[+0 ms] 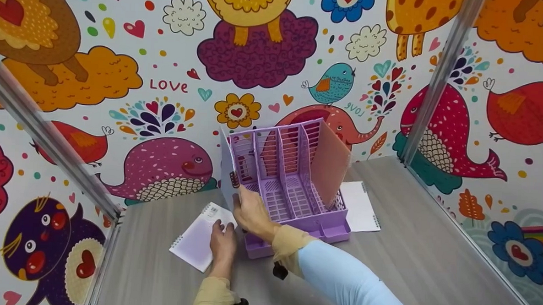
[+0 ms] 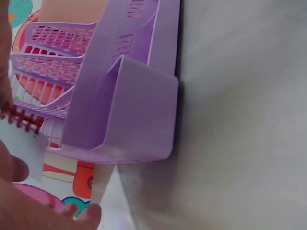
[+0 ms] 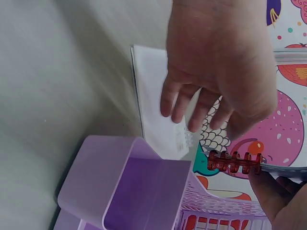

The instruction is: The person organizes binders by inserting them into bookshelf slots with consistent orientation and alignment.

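Observation:
My right hand (image 1: 254, 216) pinches a notebook (image 2: 24, 148) by its edge near the dark red binder rings (image 3: 235, 162). That notebook stands upright along the left side of a purple slatted desk organizer (image 1: 296, 224). Beside it, my left hand (image 1: 223, 244) has its fingers loosely bent and holds nothing. Below that hand, a white and lilac spiral notebook (image 1: 193, 241) lies flat on the table. In the left wrist view, the left fingers (image 2: 88, 215) are spread apart near the notebook's lower part.
A peach-coloured board-like cover (image 1: 333, 164) stands in the organizer's rightmost compartment. Another white spiral notebook (image 1: 363, 209) lies on the grey table (image 1: 413, 259) to the right, partly hidden by the organizer. Cartoon-printed walls (image 1: 267, 47) with metal posts enclose the table.

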Motion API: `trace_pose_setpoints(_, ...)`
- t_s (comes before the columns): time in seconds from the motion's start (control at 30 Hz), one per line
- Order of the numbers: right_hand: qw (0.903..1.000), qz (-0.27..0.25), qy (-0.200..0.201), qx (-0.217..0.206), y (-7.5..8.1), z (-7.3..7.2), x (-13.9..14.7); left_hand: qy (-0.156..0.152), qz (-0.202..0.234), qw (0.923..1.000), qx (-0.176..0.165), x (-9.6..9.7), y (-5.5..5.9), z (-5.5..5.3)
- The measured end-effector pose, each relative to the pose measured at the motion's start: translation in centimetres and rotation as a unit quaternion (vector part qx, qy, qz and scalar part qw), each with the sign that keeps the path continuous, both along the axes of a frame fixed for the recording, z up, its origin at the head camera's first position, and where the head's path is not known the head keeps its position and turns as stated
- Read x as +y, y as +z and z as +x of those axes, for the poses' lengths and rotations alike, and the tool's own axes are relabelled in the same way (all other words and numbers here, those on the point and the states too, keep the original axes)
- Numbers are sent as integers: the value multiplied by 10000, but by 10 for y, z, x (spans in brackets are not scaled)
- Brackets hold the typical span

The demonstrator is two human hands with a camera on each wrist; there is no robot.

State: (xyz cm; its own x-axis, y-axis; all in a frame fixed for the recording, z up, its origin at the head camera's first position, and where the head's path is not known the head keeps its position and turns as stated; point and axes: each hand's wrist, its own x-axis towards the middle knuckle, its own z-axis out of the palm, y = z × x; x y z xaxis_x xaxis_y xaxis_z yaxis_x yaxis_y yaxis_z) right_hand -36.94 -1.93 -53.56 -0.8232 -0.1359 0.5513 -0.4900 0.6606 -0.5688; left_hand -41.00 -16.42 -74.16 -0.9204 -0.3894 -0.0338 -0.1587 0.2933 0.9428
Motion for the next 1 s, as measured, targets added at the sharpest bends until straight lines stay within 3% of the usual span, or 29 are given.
trace_pose_setpoints(0.13,10000,-42,8,89,1,-3,6,-159,-136,9997,-140,14,0,-3)
trace_pose_setpoints(0.4,9999,-63,-28,-124,0,-4,17,-343,50,9993,-138,37,1,-4)
trace_pose_setpoints(0.7,9999,-80,22,-115,8,-8,40,-541,-271,9981,-109,45,-7,-2)
trace_pose_setpoints(1.0,10000,68,-24,-12,13,-8,59,-721,-199,9968,-295,48,2,-1)
